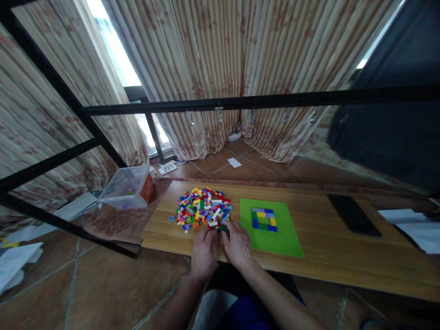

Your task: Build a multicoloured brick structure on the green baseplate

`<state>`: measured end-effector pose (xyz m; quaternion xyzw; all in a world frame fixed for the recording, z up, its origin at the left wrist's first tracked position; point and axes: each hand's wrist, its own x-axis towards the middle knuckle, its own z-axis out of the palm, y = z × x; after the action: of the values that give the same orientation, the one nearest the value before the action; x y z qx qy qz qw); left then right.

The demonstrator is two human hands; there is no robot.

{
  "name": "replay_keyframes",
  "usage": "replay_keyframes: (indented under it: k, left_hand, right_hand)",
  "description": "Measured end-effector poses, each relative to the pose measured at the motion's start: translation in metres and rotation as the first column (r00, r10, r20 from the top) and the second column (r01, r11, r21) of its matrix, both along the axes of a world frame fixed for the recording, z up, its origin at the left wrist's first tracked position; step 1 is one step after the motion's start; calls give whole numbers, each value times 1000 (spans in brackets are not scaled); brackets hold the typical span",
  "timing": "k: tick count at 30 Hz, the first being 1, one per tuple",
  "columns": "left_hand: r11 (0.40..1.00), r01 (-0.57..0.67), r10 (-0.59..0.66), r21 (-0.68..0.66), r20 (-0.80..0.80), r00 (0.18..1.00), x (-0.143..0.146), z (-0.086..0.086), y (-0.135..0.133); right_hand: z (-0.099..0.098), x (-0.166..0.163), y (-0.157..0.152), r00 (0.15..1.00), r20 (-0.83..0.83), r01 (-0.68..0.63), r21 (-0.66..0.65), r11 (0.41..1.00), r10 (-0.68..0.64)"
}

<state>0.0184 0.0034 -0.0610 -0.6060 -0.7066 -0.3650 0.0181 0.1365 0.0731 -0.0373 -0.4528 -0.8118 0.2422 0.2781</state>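
A heap of loose toy building bricks (202, 206) in many colours lies on the wooden table. At its front edge, my left hand (204, 252) has its fingers curled and closed, the tips beside some dark red bricks. Close on its right is my right hand (239, 243), thumb and fingers pinched, with a dark green brick (224, 228) at the fingertips. What either hand holds, if anything, is hidden by the fingers. To the right lies a green baseplate (287, 238), bearing a square ring of blue, green, yellow and lilac bricks (264, 227) around an open middle.
A dark phone-like slab (354, 214) rests on the right of the wooden table (323, 229), with white paper (412, 224) beyond it. A clear plastic box (125, 188) with an orange label stands off the table's left end. Black metal bars (220, 105) cross in front of the curtains.
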Motion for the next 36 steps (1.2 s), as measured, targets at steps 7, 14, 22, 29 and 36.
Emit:
replay_keyframes:
  k: [7, 14, 22, 29, 36]
  left_hand:
    - [1000, 2, -2, -6, -18, 1000, -1, 2, -1]
    - [1000, 16, -15, 21, -35, 999, -3, 2, -1]
    - [999, 35, -34, 30, -25, 999, -3, 5, -2]
    - [999, 39, -38, 36, -38, 999, -6, 2, -1]
    - [998, 52, -49, 33, -69, 996, -10, -3, 1]
  right_hand:
    - [12, 42, -17, 910, -405, 15, -178, 984, -87]
    - [-8, 119, -25, 686, -521, 145, -587, 797, -508]
    - [-5, 174, -24, 632, -489, 199, -646, 737, -600]
    - [8, 176, -15, 578, -534, 189, -648, 737, -617]
    - [10, 188, -17, 454, -529, 198, -724, 661, -716]
